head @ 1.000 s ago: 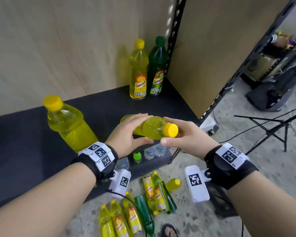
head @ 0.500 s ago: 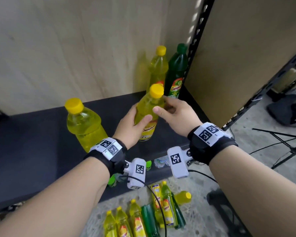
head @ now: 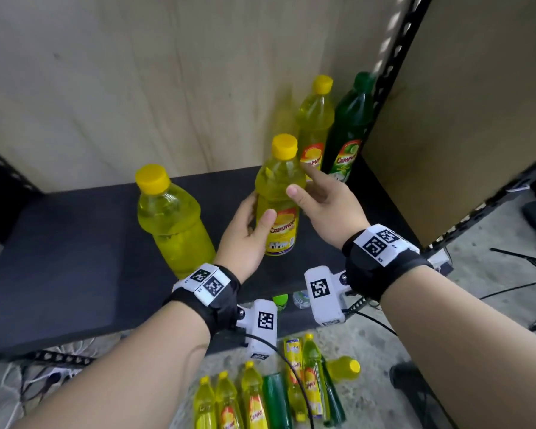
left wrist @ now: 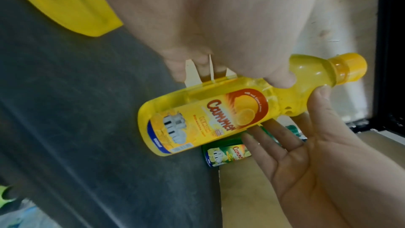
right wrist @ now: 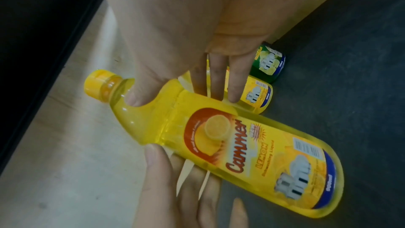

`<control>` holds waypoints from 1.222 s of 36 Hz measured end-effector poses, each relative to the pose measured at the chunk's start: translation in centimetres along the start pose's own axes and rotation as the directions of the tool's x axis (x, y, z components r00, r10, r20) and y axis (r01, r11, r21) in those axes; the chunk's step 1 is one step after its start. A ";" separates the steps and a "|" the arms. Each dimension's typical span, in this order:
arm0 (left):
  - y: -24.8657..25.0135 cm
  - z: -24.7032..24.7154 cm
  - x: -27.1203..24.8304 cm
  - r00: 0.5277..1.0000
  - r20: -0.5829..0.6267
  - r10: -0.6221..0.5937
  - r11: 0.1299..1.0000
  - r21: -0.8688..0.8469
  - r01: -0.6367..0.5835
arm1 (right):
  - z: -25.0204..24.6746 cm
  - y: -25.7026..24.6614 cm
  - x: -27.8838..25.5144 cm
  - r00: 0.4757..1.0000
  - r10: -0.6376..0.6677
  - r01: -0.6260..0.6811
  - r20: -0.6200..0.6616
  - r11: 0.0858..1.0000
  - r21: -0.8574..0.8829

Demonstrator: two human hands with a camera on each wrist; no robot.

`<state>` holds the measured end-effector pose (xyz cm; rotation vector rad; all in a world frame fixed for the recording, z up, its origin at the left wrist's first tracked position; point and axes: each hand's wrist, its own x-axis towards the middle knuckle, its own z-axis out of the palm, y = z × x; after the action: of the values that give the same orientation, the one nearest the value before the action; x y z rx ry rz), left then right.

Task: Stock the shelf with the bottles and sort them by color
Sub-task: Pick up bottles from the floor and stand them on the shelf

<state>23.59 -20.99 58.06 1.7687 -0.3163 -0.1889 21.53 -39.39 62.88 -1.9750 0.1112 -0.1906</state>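
A labelled yellow bottle stands upright over the dark shelf, near its middle; whether its base touches the board I cannot tell. My left hand grips its lower body, thumb on the label. My right hand holds its shoulder, thumb in front and fingers behind. The wrist views show the same bottle between both hands. A large unlabelled yellow bottle stands to the left. In the back right corner stand a yellow bottle and a green bottle.
Several yellow and green bottles lie on the floor below the shelf edge, one yellow bottle apart at the right. A black perforated post and a board side wall bound the shelf on the right. Cables and a tripod leg lie beyond.
The bottle has gone from lying sideways in both hands at the shelf's front edge to upright further in over the shelf. Both hands moved forward with it.
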 end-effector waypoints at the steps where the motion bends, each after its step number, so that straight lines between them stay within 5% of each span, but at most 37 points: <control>1: -0.4 -0.1 -0.5 1.000 -0.005 -0.002 1.000 -0.022 0.002 | 0.2 0.2 -0.1 1.000 -0.003 0.003 -0.014 1.000 0.002; 7: -1.1 -1.5 -5.8 0.977 -0.183 0.107 0.986 0.142 -0.081 | 2.4 2.3 -3.4 0.993 0.083 -0.083 -0.088 0.997 0.007; 11: -2.3 -3.1 -9.2 0.908 -0.360 0.214 0.949 0.298 -0.106 | 5.1 4.8 -6.2 0.981 0.135 -0.137 -0.141 0.991 -0.002; 18: -4.1 -5.9 -8.9 0.760 -0.636 0.130 0.972 0.233 0.029 | 7.7 5.8 -6.5 0.944 0.214 -0.228 -0.252 0.973 -0.026; 23: -3.8 -6.8 -7.3 0.733 -0.667 0.131 0.979 0.205 0.012 | 8.9 5.2 -5.0 0.943 0.221 -0.244 -0.250 0.968 -0.064; 30: -1.9 -5.9 -5.0 0.712 -0.703 -0.008 0.974 0.156 0.164 | 9.2 4.7 -3.5 0.898 0.348 -0.381 -0.270 0.921 -0.079; 35: -1.4 -6.9 -3.9 0.751 -0.658 -0.055 0.967 0.153 0.205 | 8.7 5.2 -3.6 0.894 0.364 -0.400 -0.262 0.911 -0.100; 44: -2.1 -12.2 -1.9 0.943 -0.306 -0.133 0.971 0.153 0.187 | 8.7 5.8 -3.8 0.908 0.326 -0.375 -0.264 0.912 -0.164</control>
<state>25.60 -8.66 58.62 1.9720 0.0283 -0.0109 19.43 -33.23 53.84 -2.0984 0.6615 -0.1763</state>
